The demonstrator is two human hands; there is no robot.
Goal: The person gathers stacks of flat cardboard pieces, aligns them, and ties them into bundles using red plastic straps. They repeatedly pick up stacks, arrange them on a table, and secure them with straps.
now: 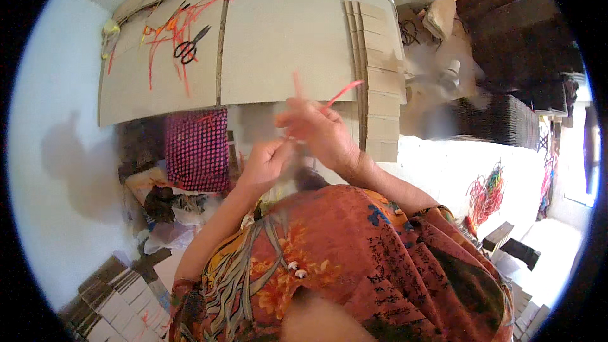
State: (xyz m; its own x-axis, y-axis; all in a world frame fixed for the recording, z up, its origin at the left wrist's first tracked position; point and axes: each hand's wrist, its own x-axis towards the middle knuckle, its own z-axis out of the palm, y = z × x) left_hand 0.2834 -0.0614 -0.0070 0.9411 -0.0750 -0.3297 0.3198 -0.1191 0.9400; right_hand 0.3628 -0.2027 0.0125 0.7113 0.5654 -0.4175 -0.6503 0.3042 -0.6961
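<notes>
leaning inward, the forearms (218,225) meet mid-view: the right hand (326,136), higher, has fingers curled around a red strand (345,91) by the pale board's (272,38) near edge; the left hand (266,163) looks narrowly pinched, though on what i cannot tell.

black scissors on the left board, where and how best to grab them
Probably best to grip the scissors by the two handle loops, coming from the person's side: the loops lie nearer the person, and the blades point away to the upper right. Red strips lie tangled about them, so lifting upward looks safer than dragging.
</notes>
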